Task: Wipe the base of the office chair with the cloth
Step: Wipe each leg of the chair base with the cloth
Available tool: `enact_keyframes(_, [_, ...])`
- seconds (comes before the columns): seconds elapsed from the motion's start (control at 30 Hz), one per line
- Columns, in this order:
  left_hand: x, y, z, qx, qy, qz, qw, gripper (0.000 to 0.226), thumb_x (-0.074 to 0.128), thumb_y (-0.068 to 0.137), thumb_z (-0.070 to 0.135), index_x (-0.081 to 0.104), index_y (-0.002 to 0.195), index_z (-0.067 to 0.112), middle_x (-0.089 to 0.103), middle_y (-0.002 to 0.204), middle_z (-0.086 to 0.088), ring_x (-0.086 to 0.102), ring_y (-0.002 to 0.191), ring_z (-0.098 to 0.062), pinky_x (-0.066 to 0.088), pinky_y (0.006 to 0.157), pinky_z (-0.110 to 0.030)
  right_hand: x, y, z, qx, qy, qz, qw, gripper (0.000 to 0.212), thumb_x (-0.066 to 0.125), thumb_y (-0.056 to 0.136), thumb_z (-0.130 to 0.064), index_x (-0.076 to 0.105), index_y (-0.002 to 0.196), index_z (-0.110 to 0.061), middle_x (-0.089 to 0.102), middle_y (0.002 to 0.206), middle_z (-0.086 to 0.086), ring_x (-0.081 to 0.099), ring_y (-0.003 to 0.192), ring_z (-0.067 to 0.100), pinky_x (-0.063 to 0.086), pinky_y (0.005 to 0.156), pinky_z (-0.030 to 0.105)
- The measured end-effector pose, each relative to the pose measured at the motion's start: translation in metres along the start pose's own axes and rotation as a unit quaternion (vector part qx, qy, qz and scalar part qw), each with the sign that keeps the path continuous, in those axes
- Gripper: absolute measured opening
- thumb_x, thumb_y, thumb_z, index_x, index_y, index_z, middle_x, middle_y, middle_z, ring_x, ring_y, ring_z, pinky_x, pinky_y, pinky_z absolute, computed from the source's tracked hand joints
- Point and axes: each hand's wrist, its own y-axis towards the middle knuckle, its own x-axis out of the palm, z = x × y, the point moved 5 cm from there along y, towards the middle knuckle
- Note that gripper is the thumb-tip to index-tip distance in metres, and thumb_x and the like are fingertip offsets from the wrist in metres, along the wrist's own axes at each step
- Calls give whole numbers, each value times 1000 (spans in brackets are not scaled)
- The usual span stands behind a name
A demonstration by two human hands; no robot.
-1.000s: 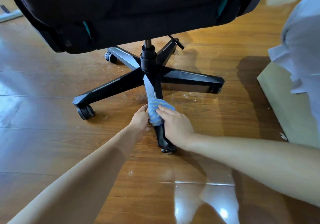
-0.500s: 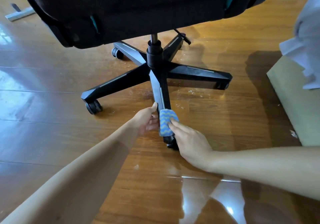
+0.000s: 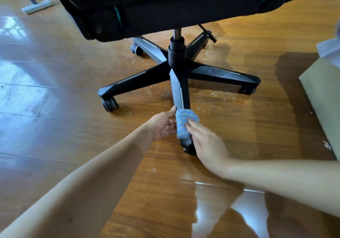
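The black five-legged base (image 3: 179,75) of the office chair stands on the wooden floor, under the dark seat (image 3: 165,4). A blue cloth with yellow zigzag lines (image 3: 185,122) is draped over the near leg (image 3: 180,96), close to its castor. My right hand (image 3: 206,143) presses the cloth against the leg from the right. My left hand (image 3: 162,124) touches the leg's left side beside the cloth, fingers loosely apart.
White specks and dust lie on the floor (image 3: 211,97) around the base. A pale green box (image 3: 325,97) stands at the right edge with white fabric above it. A grey flat mop head (image 3: 37,5) lies at the far left.
The cloth and my right hand have slid down the near leg toward its castor. My left hand followed alongside. The view shifted slightly.
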Motion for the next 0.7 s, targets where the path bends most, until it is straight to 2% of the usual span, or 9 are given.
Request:
enact_keyframes(0.07, [-1, 2, 1, 2, 16, 0, 1000, 47, 59, 105, 50, 66, 134, 13, 78, 120, -12, 77, 108, -24, 63, 84, -36, 5, -29, -2, -8, 23, -20, 1000, 44, 54, 103, -8, 55, 147, -11, 46, 159, -1, 41, 147, 11, 27, 122, 20])
enact_keyframes(0.13, [-2, 2, 2, 1, 24, 1, 1000, 46, 59, 105, 51, 67, 132, 14, 78, 121, -14, 78, 107, -24, 63, 90, -38, 5, -22, 1, -8, 19, -26, 999, 44, 56, 103, -6, 56, 147, -9, 46, 159, 2, 41, 148, 12, 23, 122, 17])
enact_keyframes(0.23, [-3, 2, 3, 8, 29, 0, 1000, 40, 58, 105, 52, 73, 124, 20, 78, 101, -4, 80, 93, -15, 63, 87, -37, -1, 23, 3, -19, -10, -15, 1000, 44, 49, 105, -3, 51, 150, -6, 43, 160, 6, 38, 150, 16, 30, 124, 30])
enact_keyframes(0.33, [-4, 1, 2, 15, 6, 3, 1000, 36, 61, 105, 47, 75, 123, 20, 76, 111, -8, 81, 95, -16, 66, 79, -34, -4, 64, 7, 21, -9, 9, 1000, 44, 43, 109, -13, 47, 153, -11, 37, 164, 1, 36, 151, 16, 36, 121, 37])
enact_keyframes(0.4, [-5, -1, 4, 20, -3, 10, 1000, 30, 61, 107, 38, 76, 120, 16, 75, 111, -9, 81, 90, -15, 65, 70, -30, 0, 66, 3, 28, -16, 20, 999, 42, 43, 109, -15, 51, 150, -10, 37, 165, 2, 40, 147, 20, 41, 116, 37])
enact_keyframes(0.47, [-7, 0, 3, 26, 16, 26, 999, 28, 56, 108, 29, 76, 120, 13, 73, 112, -8, 75, 87, -15, 62, 70, -29, 7, 45, -6, -27, -46, 12, 998, 39, 50, 105, -8, 58, 143, -7, 45, 159, 7, 43, 145, 25, 44, 113, 43])
enact_keyframes(0.53, [-10, 0, 1, 32, 44, 42, 998, 32, 50, 109, 27, 76, 122, 15, 74, 111, -5, 69, 90, -18, 55, 80, -31, 12, 15, -8, -121, -75, -20, 990, 41, 57, 100, -2, 61, 140, -4, 51, 154, 9, 41, 148, 26, 42, 116, 44])
enact_keyframes(0.63, [-18, -1, -4, 27, 41, 64, 997, 32, 46, 109, 21, 76, 121, 18, 71, 114, -6, 64, 103, -22, 42, 88, -40, 9, -1, 0, -217, -93, -63, 970, 41, 57, 101, -7, 59, 142, -5, 52, 154, 8, 39, 150, 23, 38, 120, 39])
enact_keyframes(0.7, [-20, 0, -5, 27, 26, 81, 996, 29, 48, 108, 19, 77, 112, 18, 69, 109, -7, 65, 100, -23, 44, 86, -39, 5, 15, 0, -230, -110, -78, 964, 38, 54, 102, -12, 62, 139, -8, 53, 153, 6, 39, 150, 20, 40, 119, 37])
